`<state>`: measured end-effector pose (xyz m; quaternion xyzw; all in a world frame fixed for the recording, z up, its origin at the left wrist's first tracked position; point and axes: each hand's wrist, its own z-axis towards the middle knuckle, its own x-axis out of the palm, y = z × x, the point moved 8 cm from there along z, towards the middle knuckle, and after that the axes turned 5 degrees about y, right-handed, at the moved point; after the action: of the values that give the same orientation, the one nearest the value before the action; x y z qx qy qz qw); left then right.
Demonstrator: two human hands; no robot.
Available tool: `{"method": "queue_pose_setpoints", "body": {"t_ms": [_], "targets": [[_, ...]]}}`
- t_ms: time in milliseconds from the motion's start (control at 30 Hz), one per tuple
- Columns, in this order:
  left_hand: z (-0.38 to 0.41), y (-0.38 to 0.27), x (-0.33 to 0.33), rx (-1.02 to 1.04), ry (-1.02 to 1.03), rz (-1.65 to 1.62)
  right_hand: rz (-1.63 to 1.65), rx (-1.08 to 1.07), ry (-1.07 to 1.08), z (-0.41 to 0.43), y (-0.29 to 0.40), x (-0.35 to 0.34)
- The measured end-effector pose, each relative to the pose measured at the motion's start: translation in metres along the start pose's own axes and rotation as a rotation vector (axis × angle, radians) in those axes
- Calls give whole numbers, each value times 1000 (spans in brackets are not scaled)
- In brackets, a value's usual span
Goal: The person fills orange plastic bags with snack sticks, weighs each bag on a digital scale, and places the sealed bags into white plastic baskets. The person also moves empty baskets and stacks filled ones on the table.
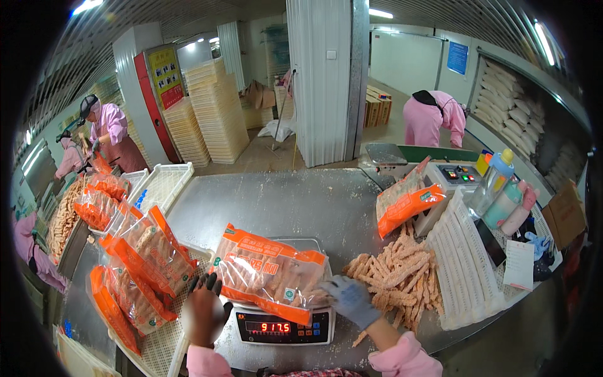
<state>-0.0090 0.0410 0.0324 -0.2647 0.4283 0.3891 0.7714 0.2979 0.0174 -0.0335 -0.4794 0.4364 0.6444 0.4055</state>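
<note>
A clear plastic bag with orange printed bands [271, 273], filled with breaded strips, lies on a digital bench scale [285, 326] with lit red digits. At the bag's left end is my left hand [205, 306], in a dark-fingered glove, with its fingers apart. My right hand [351, 299], in a grey-blue glove, is at the bag's right end beside some strips. Its fingertips are blurred, so its grip is unclear. Just right of that hand lies a loose heap of breaded strips [400, 278] on the metal table [278, 198].
Filled bags [148, 254] stand in a white perforated tray [160, 344] at left. Another filled bag [407, 202] leans against a machine with lit buttons [454, 174]. At right, a white tray [464, 268] stands beside bottles [492, 184]. Co-workers [106, 122] work at the left.
</note>
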Motion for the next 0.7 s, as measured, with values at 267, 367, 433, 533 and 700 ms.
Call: {"method": "queue_pose_setpoints", "body": {"t_ms": [267, 367, 433, 533, 700], "targets": [[-44, 0, 56, -107, 107, -425, 317, 147, 29, -44, -63, -19], [-14, -116, 84, 490, 163, -106, 343, -18, 123, 3, 3, 33], [9, -122, 85, 486, -37, -238, 256, -69, 71, 26, 16, 43], [43, -81, 35, 278, -411, -481, 590, -128, -420, 27, 10, -53], [92, -26, -47, -128, -757, -981, 1299, -99, -651, 57, -34, -86]]}}
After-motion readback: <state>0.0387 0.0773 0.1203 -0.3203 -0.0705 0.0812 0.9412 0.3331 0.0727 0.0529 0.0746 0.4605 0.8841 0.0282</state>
